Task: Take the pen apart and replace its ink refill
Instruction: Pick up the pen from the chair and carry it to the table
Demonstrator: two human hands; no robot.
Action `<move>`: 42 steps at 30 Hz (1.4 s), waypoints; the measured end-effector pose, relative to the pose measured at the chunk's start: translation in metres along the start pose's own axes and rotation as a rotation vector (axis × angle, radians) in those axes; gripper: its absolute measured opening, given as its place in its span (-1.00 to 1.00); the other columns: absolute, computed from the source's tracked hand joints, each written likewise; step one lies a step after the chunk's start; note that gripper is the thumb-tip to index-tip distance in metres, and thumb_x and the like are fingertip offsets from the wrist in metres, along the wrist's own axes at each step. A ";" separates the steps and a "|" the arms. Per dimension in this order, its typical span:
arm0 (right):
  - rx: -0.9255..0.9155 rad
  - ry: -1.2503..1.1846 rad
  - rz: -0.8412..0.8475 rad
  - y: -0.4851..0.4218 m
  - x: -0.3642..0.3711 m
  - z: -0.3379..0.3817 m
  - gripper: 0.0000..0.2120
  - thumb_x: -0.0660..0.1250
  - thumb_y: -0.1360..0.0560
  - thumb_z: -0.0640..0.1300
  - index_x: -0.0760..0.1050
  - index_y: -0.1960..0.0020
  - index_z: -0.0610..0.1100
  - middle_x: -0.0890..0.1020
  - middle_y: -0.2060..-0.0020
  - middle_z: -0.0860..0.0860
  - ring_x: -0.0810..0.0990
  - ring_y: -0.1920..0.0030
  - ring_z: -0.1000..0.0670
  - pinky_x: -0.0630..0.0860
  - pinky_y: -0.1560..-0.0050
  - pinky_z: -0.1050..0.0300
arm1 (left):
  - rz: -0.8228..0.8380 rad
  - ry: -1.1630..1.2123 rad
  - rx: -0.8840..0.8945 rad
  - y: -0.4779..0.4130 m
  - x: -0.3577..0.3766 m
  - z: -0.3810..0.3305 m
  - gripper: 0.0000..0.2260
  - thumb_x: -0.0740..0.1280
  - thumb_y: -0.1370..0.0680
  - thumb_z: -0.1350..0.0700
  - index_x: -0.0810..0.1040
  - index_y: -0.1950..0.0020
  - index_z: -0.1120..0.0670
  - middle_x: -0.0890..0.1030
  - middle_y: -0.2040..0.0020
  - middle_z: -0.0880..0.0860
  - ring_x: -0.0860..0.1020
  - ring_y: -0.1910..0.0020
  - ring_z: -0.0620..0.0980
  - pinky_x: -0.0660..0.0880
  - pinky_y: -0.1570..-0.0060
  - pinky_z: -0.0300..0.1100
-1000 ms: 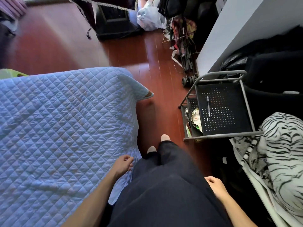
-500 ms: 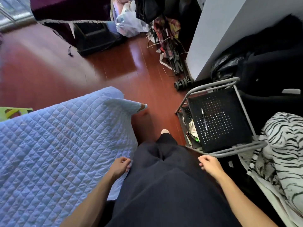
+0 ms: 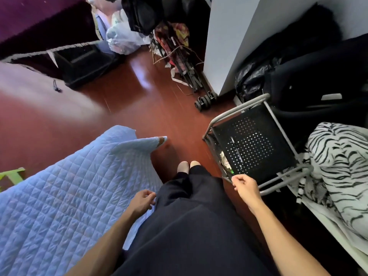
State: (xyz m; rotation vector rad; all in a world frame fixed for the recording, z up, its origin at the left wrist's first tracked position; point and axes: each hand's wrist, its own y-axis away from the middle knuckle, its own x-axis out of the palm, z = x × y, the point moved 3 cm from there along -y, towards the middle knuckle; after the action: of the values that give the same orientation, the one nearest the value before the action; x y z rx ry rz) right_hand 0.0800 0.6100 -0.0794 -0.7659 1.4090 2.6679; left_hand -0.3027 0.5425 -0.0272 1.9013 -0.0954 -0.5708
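Note:
A dark pen lies on the black perforated top of a grey-framed cart at the right. My right hand hovers at the cart's near edge, a short way below the pen, fingers loosely curled and holding nothing. My left hand rests beside my dark trousers at the edge of the blue quilt, fingers loosely bent, empty.
A blue quilted cover fills the left. A zebra-striped blanket lies at the right. Red wooden floor runs ahead, with a folded stroller, bags and a white cabinet beyond. The cart's lower shelf holds small clutter.
My right hand has risen from my lap and moved forward to the cart's near edge. The view has swung so that the cart is closer. My left hand has barely moved.

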 end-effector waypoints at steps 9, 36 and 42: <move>0.040 -0.001 -0.152 -0.073 -0.015 0.029 -0.91 0.48 -0.54 -0.16 0.72 -0.02 -0.15 0.78 0.07 -0.09 0.72 -0.04 -0.13 0.60 -0.15 -0.01 | 0.060 -0.128 0.007 -0.038 -0.003 -0.056 -0.82 0.27 -0.70 0.12 0.59 0.02 0.15 0.68 0.16 0.12 0.59 0.31 -0.02 0.49 0.28 -0.22; 0.099 0.201 -0.160 -0.230 0.008 0.031 -0.76 0.56 -0.54 -0.07 0.69 -0.15 -0.14 0.75 -0.12 -0.09 0.72 -0.12 -0.12 0.66 -0.14 -0.04 | 0.146 -0.243 -0.063 -0.121 0.038 -0.084 -0.80 0.28 -0.69 0.08 0.62 -0.08 0.18 0.70 0.11 0.16 0.59 0.26 0.04 0.46 0.25 -0.17; 0.122 0.171 -0.151 -0.216 0.002 0.030 -0.78 0.56 -0.54 -0.07 0.71 -0.13 -0.13 0.78 -0.06 -0.07 0.73 -0.08 -0.10 0.62 -0.09 0.04 | 0.121 -0.212 -0.054 -0.109 0.034 -0.083 -0.79 0.28 -0.70 0.08 0.62 -0.08 0.20 0.70 0.10 0.17 0.59 0.25 0.05 0.47 0.22 -0.14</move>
State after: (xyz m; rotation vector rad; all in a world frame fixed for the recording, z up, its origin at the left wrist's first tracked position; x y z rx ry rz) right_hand 0.1192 0.7600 -0.2322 -1.0626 1.4690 2.4294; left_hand -0.2588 0.6455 -0.1120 1.7648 -0.3266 -0.6842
